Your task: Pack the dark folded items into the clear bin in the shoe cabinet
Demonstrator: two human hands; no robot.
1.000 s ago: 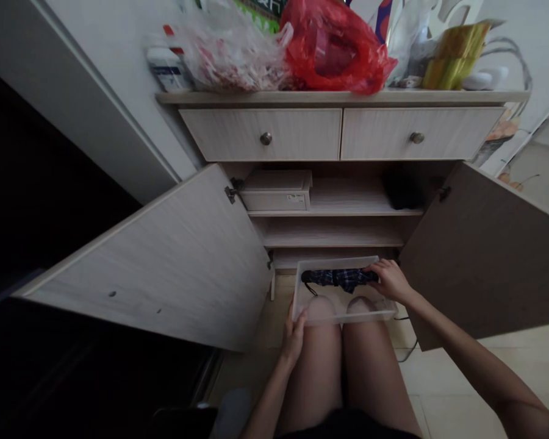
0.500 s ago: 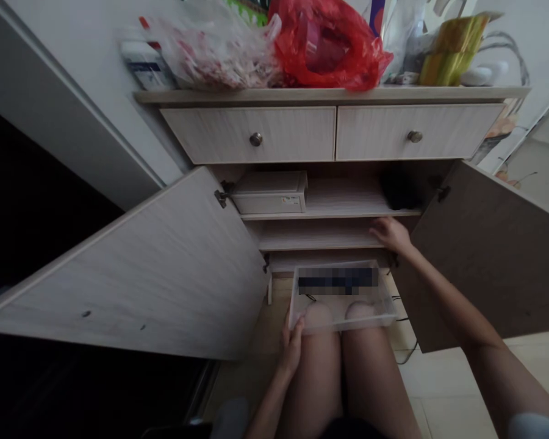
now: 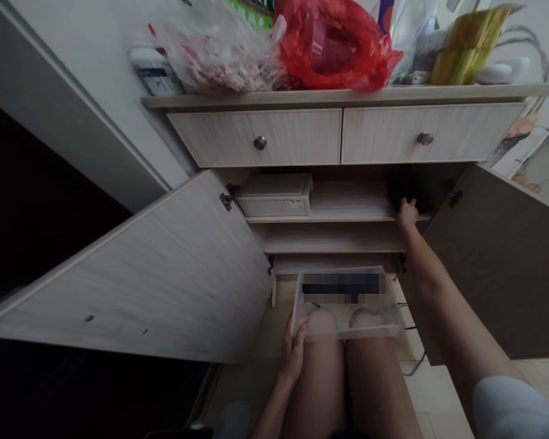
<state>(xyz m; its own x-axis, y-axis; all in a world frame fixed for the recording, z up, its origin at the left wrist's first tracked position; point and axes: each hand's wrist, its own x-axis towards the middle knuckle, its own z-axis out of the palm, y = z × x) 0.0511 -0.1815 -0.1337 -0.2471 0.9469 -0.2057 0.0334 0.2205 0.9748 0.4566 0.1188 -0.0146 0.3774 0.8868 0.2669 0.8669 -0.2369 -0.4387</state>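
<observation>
My left hand (image 3: 294, 350) grips the left front corner of a clear plastic box (image 3: 376, 331), which rests across my knees. Inside the box lies something dark (image 3: 343, 283), blurred out, with a thin black cord beside it. My right hand (image 3: 408, 212) is at the right end of the cabinet's upper shelf (image 3: 348, 204). Its fingers are curled on the front of a black item (image 3: 397, 186), whose kind is lost in the shadow. On the same shelf, at the left, stands a pale drawer-type storage box (image 3: 274, 195) with a small label.
Both cabinet doors, the left door (image 3: 165, 274) and the right door (image 3: 498, 262), stand swung out around me. Above are two closed drawers (image 3: 297, 137). A red plastic bag (image 3: 348, 73), a clear bag (image 3: 229, 61) and a white bottle (image 3: 153, 70) crowd the cabinet top.
My right hand has risen from the middle shelf to the black item on the upper shelf. My left hand still holds the box on my knees. The view has shifted slightly.
</observation>
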